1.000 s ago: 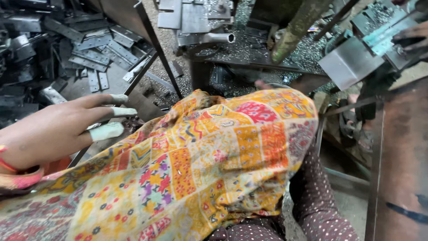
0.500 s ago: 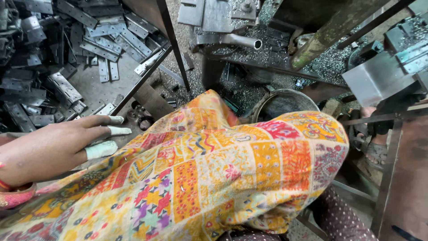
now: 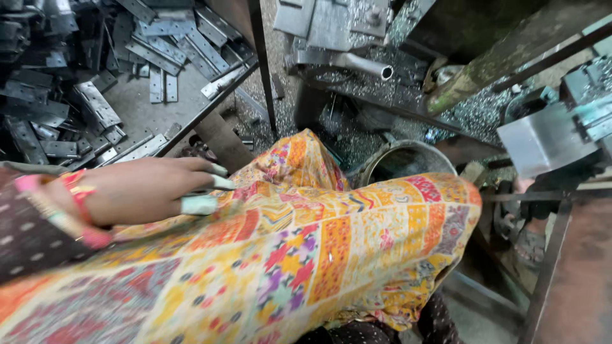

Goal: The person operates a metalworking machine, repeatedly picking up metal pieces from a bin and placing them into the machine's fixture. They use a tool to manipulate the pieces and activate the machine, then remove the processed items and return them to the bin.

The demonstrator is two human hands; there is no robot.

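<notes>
Since the earlier frame my view has swung left and down a little: the left hand (image 3: 143,190) now sits further toward the middle of the picture, and more of the tray of metal strips shows above it. I see this hand lying palm down on the patterned yellow cloth (image 3: 306,255) over my lap, fingers stretched out together and pointing right, loosely flat rather than gripping; it holds nothing that I can make out. Pale tape wraps the fingertips (image 3: 199,204), and red and pink bangles (image 3: 80,200) ring the wrist, next to a dark dotted sleeve (image 3: 29,236). My right hand is out of view.

Just beyond the fingertips the cloth rises in a fold over the knee. Up and to the left, well apart from the hand, a grey metal tray (image 3: 137,105) holds a loose heap of flat perforated steel strips (image 3: 95,105), lying at all angles. A dark angle-iron leg (image 3: 262,70) runs down the tray's right edge. Past the knee stands a round metal bucket (image 3: 408,162), partly hidden by the cloth. Further back lies a short steel pipe (image 3: 363,64) on a floor strewn with shiny metal chips (image 3: 475,114). At the far right is a grey machine block (image 3: 542,143).
</notes>
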